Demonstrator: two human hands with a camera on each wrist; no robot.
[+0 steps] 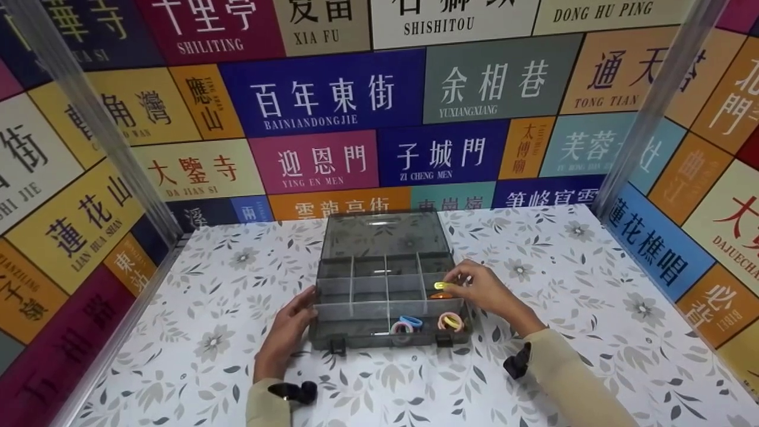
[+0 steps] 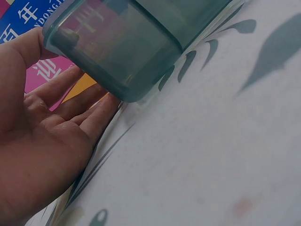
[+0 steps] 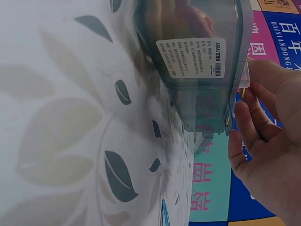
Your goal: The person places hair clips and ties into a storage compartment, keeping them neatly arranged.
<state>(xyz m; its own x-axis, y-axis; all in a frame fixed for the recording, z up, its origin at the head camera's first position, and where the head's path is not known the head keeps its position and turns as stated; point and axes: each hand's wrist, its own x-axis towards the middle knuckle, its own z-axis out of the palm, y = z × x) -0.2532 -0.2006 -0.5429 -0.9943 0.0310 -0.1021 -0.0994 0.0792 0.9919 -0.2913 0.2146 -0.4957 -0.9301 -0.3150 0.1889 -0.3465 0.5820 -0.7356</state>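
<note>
A grey see-through compartment box (image 1: pixel 350 326) stands on the table with its lid (image 1: pixel 385 234) tipped back. At its right side, my right hand (image 1: pixel 477 287) pinches a small yellow hair clip (image 1: pixel 440 285) over a right-hand compartment. Just below that clip lies an orange hair clip (image 1: pixel 440 295). My left hand (image 1: pixel 290 323) touches the box's left side, thumb at the rim and fingers fairly straight against the wall, as the left wrist view shows. In the front right compartment are a blue hair tie (image 1: pixel 410 321), a pale multicoloured one (image 1: pixel 402 328), and pink and yellow ones (image 1: pixel 450 322).
A leaf-patterned cloth (image 1: pixel 219 338) covers the table. Panels printed with place names (image 1: pixel 323 95) stand behind and at both sides, with clear upright posts (image 1: pixel 640 112) at the corners. A white label (image 3: pixel 190 58) is stuck on the box's side.
</note>
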